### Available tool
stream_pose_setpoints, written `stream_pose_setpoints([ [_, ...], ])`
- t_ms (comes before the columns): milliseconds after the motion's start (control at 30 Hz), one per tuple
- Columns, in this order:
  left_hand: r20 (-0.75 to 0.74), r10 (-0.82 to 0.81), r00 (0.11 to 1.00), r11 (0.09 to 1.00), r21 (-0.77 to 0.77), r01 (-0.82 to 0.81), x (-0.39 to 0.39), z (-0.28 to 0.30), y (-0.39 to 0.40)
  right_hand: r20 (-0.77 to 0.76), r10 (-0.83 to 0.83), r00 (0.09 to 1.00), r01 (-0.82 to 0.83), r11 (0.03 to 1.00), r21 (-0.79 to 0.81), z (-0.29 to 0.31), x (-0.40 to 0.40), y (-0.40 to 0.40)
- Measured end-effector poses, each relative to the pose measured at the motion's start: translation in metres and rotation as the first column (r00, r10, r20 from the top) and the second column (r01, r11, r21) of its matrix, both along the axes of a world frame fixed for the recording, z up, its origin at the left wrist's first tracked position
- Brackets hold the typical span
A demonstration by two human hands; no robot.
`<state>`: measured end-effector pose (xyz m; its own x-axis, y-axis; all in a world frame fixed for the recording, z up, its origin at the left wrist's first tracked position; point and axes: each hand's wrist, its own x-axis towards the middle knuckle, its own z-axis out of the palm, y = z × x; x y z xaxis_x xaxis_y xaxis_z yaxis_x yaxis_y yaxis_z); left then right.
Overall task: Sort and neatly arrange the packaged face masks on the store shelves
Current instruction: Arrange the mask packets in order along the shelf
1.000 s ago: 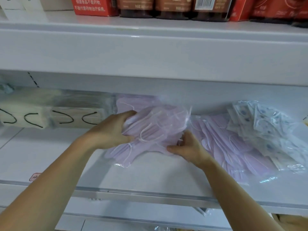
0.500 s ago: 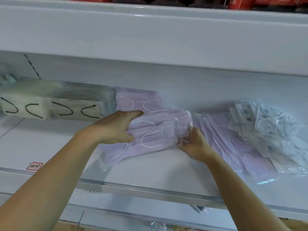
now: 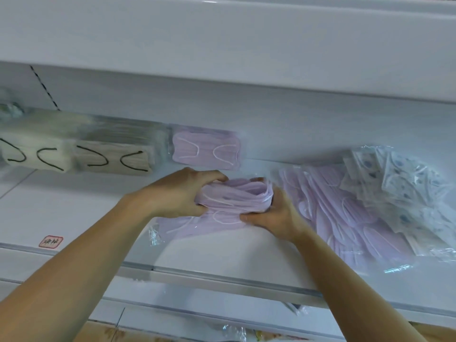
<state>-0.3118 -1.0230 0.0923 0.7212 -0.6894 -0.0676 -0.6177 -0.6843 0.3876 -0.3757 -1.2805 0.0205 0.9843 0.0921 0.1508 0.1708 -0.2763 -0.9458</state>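
Lilac mask packs [image 3: 234, 197] squeezed into one bundle, left hand [image 3: 177, 193] and right hand [image 3: 269, 213] gripping opposite ends. Step: squaring stack. Next, likely: stand it beside upright lilac pack [image 3: 206, 148].

- We have a single view, from a camera worn on the person's head.
- It looks forward and slightly down into a white store shelf [image 3: 74, 213], at close range.
- Both forearms reach in from the bottom edge, and the left hand [image 3: 177, 193] and right hand [image 3: 274, 213] meet near the centre of the frame.
- The underside of the upper shelf [image 3: 222, 40] fills the top of the frame.
- The wide lens bends the straight edges, and the far left seems blurred, so detail there is hard for us to read.
- No second view shares the scene.
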Motion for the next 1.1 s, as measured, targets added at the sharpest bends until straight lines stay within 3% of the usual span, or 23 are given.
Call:
stream_pose_setpoints([
  [133,-0.029,0.071,0.997,0.994,-0.081,-0.073,0.004,0.008,0.02,0.03,-0.069,0.997,0.07,0.998,-0.007,0.008,0.001,-0.003],
  [200,-0.044,0.158,0.986,0.985,-0.055,-0.161,0.005,0.007,0.042,0.024,-0.11,0.994,0.109,0.993,0.035,0.011,0.004,-0.007],
  [267,-0.102,0.236,0.966,0.961,-0.125,-0.248,0.005,-0.006,0.067,0.004,-0.14,0.99,0.139,0.987,0.079,0.007,0.005,-0.008],
  [333,-0.244,0.254,0.936,0.866,-0.374,-0.332,0.0,-0.028,0.081,-0.023,-0.15,0.988,0.151,0.98,0.127,0.003,0.006,-0.006],
  [400,-0.378,0.214,0.901,0.681,-0.603,-0.415,-0.008,-0.051,0.08,-0.037,-0.154,0.987,0.158,0.98,0.123,0.0,0.008,-0.005],
  [467,-0.422,0.192,0.886,0.591,-0.671,-0.448,-0.016,-0.068,0.07,-0.074,-0.14,0.987,0.147,0.983,0.11,-0.003,0.013,-0.004],
  [633,-0.318,0.259,0.912,0.52,-0.749,-0.41,-0.016,-0.066,0.06,-0.002,-0.188,0.982,0.188,0.982,-0.02,-0.002,0.023,-0.001],
  [733,-0.3,0.287,0.91,0.529,-0.742,-0.412,-0.012,-0.064,0.075,0.028,-0.163,0.986,0.16,0.984,0.084,0.002,0.024,-0.012],
  [833,-0.299,0.227,0.927,0.633,-0.678,-0.374,-0.011,-0.07,0.082,-0.006,-0.115,0.993,0.114,0.978,0.176,-0.008,0.02,-0.02],
  [900,-0.29,0.197,0.936,0.662,-0.666,-0.345,-0.012,-0.075,0.077,-0.013,-0.113,0.993,0.114,0.985,0.129,-0.013,0.016,-0.014],
  [1100,-0.296,0.248,0.922,0.594,-0.706,-0.386,-0.01,-0.072,0.063,0.02,-0.22,0.975,0.219,0.975,0.047,-0.008,0.021,-0.011],
])
